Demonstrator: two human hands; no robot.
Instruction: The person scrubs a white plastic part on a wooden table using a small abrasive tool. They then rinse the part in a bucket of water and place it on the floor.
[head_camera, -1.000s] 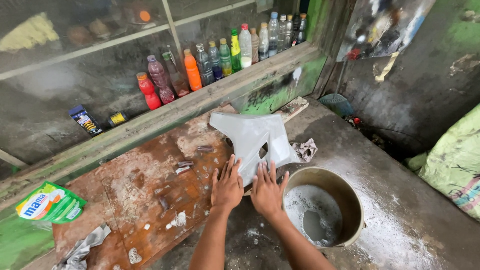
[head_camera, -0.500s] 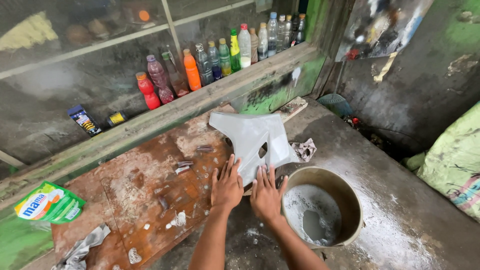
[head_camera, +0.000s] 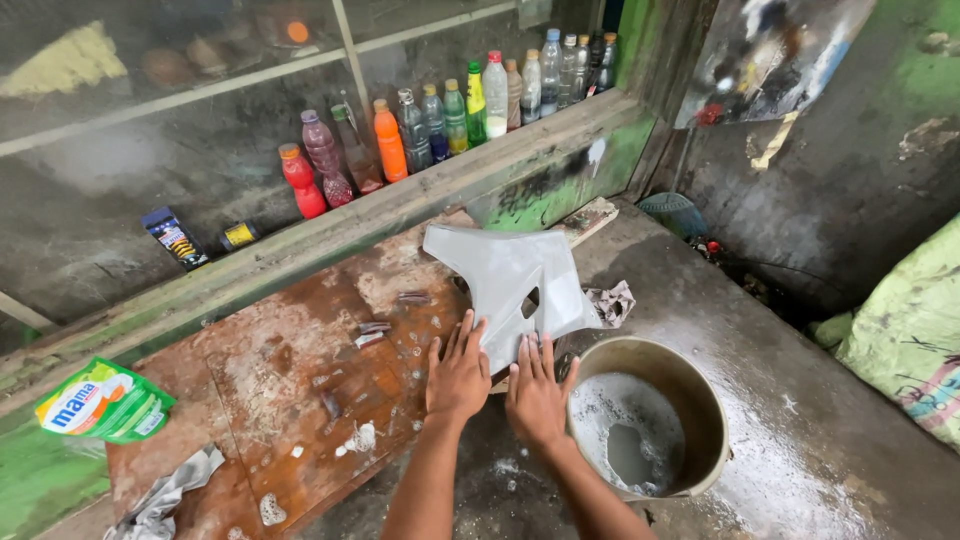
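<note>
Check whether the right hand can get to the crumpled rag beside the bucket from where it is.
Probably yes. The right hand lies flat on the grey panel; the rag lies uncovered just beyond, above the bucket, nothing between.

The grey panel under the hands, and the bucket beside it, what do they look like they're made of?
Grey panel: probably moulded plastic with a matt, primer-like finish, judging by its thin curved shape and cut-out holes. Both the left hand and right hand press on it. Bucket: worn, stained tan wall, plastic or metal, unclear; it holds foamy water.
</note>
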